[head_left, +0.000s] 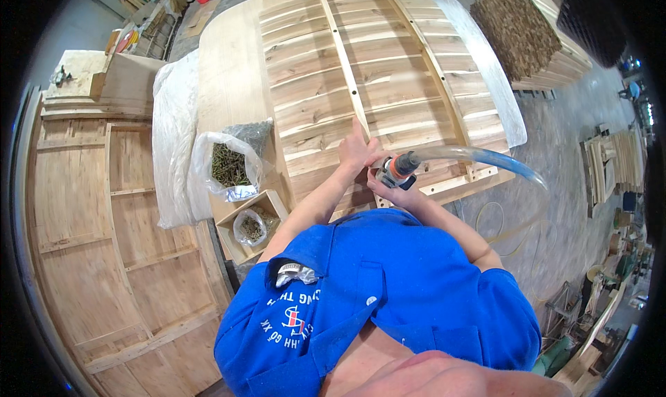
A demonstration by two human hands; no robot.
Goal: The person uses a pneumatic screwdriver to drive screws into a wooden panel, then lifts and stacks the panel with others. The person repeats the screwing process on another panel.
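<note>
My left hand (356, 149) presses flat on a narrow wooden batten (343, 64) that runs lengthwise over a slatted wooden panel (388, 85). My right hand (388, 187) grips a pneumatic tool (397, 171) with an orange and grey body, held against the panel just right of my left hand. A clear blue air hose (485, 157) leaves the tool and curves off to the right. My blue shirt hides the panel's near edge.
A plastic bag of screws (229, 164) and a small wooden box (239, 220) holding another bag of screws sit left of the panel. White plastic sheeting (173, 133) lies beside them. Plywood crates (125, 258) stand at left, stacked pallets (520, 29) at top right.
</note>
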